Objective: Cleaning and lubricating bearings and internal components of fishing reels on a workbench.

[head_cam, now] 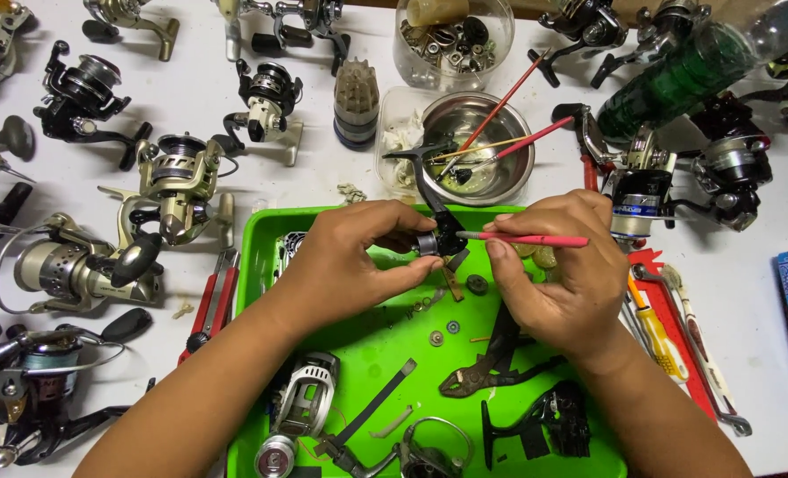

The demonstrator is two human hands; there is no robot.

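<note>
Grey and black metal fishing reels (80, 265) crowded the frame's left side. A round steel bowl (487, 146) sat at upper centre, a clear plastic jar (451, 40) above it, a green bottle (677, 80) upper right.

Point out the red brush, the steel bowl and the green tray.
red brush (536, 239), head view, middle of its handle.
steel bowl (509, 173), head view, inner wall on the right.
green tray (385, 341), head view, bare floor near the centre.

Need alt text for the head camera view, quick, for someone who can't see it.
Over a green tray of fishing reel parts, the left hand pinches a small black reel part while the right hand touches a red-handled brush to it. Spinning reels crowd the white table.
</note>
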